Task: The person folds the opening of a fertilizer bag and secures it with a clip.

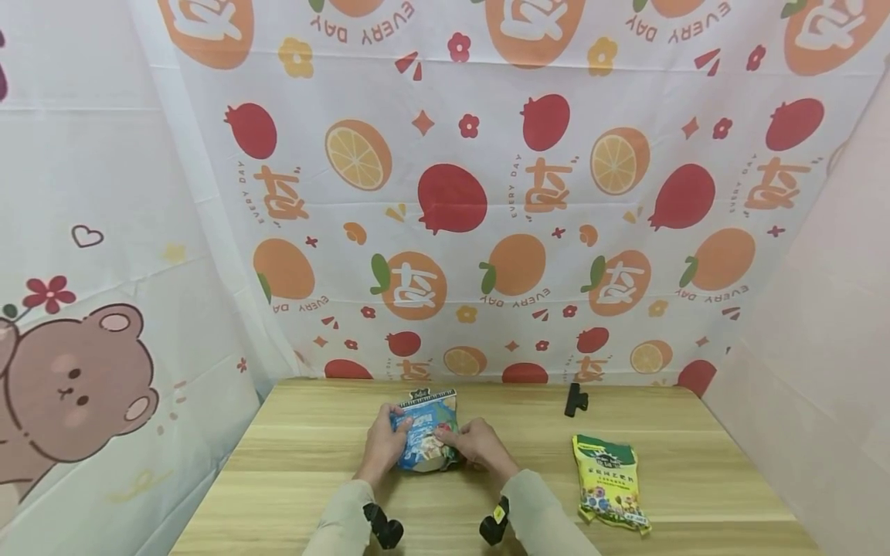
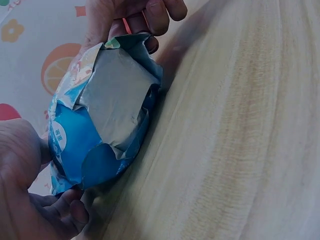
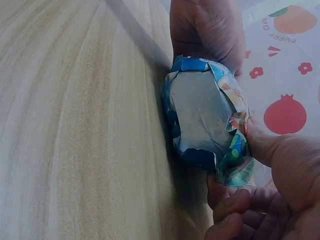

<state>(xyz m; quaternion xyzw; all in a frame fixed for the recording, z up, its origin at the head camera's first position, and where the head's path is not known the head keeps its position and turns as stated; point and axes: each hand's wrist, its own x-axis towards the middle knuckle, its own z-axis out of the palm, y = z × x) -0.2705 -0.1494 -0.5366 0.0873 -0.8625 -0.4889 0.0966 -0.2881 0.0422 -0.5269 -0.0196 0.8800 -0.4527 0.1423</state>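
A blue printed bag (image 1: 426, 436) is held between both hands over the near middle of the table. Its top edge is folded over, and a black clip (image 1: 420, 394) sits on that edge. My left hand (image 1: 386, 442) grips the bag's left side, thumb on the front and fingers behind. On the right side, my right hand (image 1: 481, 446) pinches the lower part with the thumb across the printed face. Both wrist views show the bag's silvery grey bottom (image 2: 117, 92), its corners creased and folded, close to the wood surface.
A yellow and green bag (image 1: 609, 483) lies flat on the table's right side. Behind it lies a second black clip (image 1: 575, 400). The wooden table (image 1: 278, 463) ends at a fruit-print curtain (image 1: 452, 255), with more cloth hanging at left and right.
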